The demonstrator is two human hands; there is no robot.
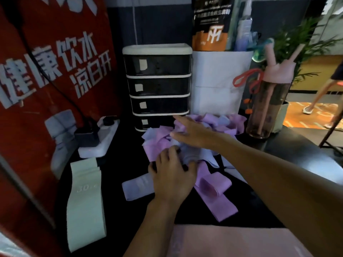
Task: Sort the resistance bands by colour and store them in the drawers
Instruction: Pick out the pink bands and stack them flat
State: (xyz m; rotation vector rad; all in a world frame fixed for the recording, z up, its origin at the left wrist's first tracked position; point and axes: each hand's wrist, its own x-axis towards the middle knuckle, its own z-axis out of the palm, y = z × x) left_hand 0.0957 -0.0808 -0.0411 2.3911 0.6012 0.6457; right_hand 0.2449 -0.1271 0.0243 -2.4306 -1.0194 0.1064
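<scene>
A heap of purple and pale blue resistance bands (219,123) lies on the dark table in front of a black drawer unit (157,86) with several shut drawers. My left hand (172,175) curls its fingers into the near part of the heap and grips a pale blue band (189,153). My right hand (193,132) hovers over the heap with straight fingers pointing left, holding nothing. A flat pale blue band (137,188) lies partly under my left hand. A purple band (215,191) lies folded to its right. A mint green band (85,201) lies flat at the left.
A white power strip (100,141) with a black plug sits left of the drawers. A red banner (46,80) stands along the left side. A white bag (219,80) and a pink-capped bottle (269,101) stand at the back right. A pink cloth (232,240) covers the near edge.
</scene>
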